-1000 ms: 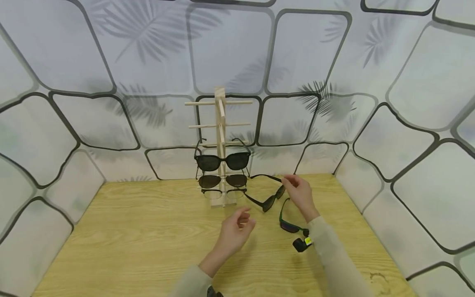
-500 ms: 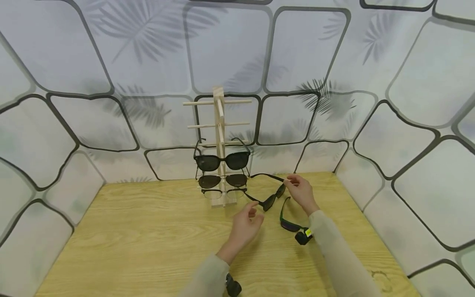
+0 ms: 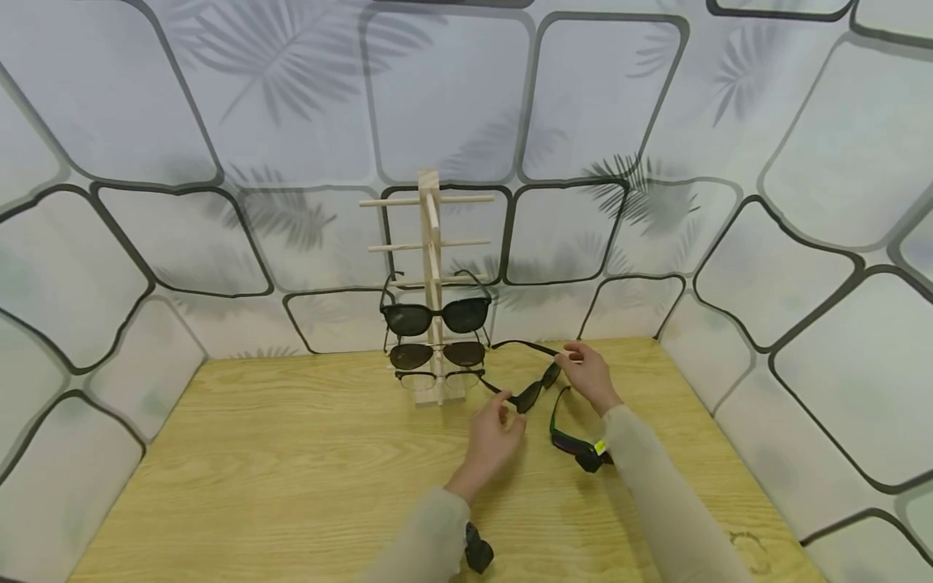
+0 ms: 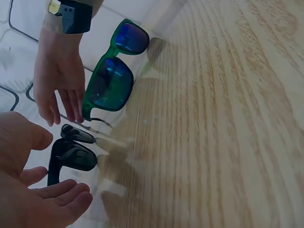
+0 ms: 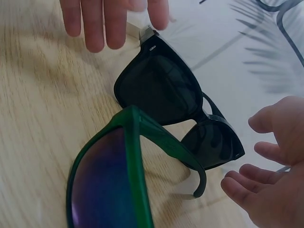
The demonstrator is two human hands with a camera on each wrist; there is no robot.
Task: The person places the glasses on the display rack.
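Note:
Black sunglasses (image 3: 528, 398) lie on the table right of the rack, temples unfolded toward it. My left hand (image 3: 492, 444) is at their near corner; in the right wrist view its fingers (image 5: 93, 28) hang loosely beside the hinge. At the far corner is my right hand (image 3: 589, 379), thumb and relaxed fingers on either side of the frame end with a gap showing in the right wrist view. Green-framed sunglasses (image 3: 570, 442) with blue-purple mirrored lenses (image 4: 111, 83) stand nearer, partly under the right wrist's camera in the head view.
A wooden eyewear rack (image 3: 430, 185) stands at the back with bare upper pegs. Its lower pegs carry black sunglasses (image 3: 465, 316), thin-framed dark sunglasses (image 3: 411, 356) and clear glasses (image 3: 417, 379). Patterned wall panels (image 3: 452, 97) enclose the wooden table (image 3: 291, 470) behind and at the sides.
My left hand has moved right and forward to the near corner of the black sunglasses. The right hand has stayed near the far corner, its wrist turning slightly.

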